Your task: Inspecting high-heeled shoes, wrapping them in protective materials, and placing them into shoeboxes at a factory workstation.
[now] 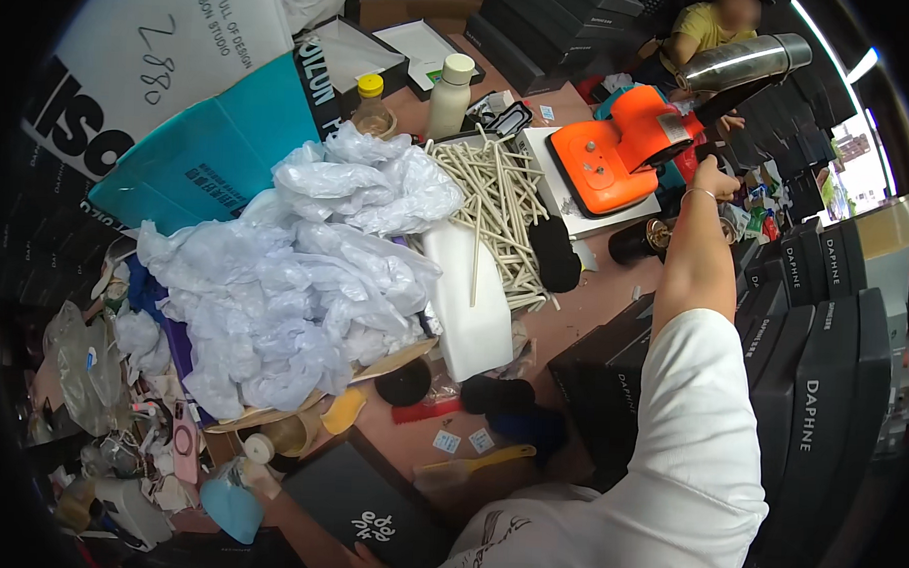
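Observation:
My right hand (713, 178) reaches far out over the table, closed around the black handle of a silver, barrel-shaped blower (748, 62) held up above an orange press machine (619, 150). A bracelet sits on that wrist. My left hand (365, 561) is at the bottom edge, its fingers on the near corner of a flat black box with white lettering (362, 506). Only the fingertips of that hand show. My white sleeve (689, 442) fills the lower right.
A big heap of clear plastic bags (305, 269) lies beside a pile of white sticks (497, 205) and a white block (469, 305). Two bottles (451, 84) stand behind. Black boxes (822, 377) line the right. A person in yellow (704, 22) sits opposite.

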A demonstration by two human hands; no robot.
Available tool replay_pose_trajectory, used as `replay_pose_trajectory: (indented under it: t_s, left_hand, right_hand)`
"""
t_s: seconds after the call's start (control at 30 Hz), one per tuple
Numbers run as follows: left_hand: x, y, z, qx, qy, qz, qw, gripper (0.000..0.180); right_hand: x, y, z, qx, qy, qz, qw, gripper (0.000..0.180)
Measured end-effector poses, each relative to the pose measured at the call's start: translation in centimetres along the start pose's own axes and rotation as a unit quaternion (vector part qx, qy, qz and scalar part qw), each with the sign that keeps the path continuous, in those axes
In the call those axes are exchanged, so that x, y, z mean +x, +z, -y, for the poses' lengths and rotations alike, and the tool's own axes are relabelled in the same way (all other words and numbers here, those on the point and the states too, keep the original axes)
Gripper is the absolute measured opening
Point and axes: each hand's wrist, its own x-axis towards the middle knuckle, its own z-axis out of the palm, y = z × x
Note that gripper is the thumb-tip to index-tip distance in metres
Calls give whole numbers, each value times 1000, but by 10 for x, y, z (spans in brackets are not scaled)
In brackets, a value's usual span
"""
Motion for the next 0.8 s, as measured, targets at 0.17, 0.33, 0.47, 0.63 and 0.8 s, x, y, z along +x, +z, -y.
replay_pose_trajectory:
  t_s: [0.17, 0.33, 0.47, 0.63, 0.8]
  left_hand:
    - [-3, -8, 15, 129, 71, 20, 989, 53]
    - [12, 26, 64, -60, 133, 6, 989, 55]
    - [12, 23, 69, -173, 168, 20, 970, 58]
    - [-2, -50, 37, -220, 331, -39, 917, 65]
    - [11, -118, -44, -287, 430, 179, 837, 69]
  right_hand:
    - [-66, -47, 12, 62, 52, -1, 997, 58]
    - [-137, -117, 19, 189, 31, 7, 982, 61]
    - [-195, -187, 6, 284, 146, 176, 931, 60]
    - [-270, -366, 44, 337, 196, 601, 698, 39]
    - [-298, -470, 52, 162, 48, 901, 399, 33]
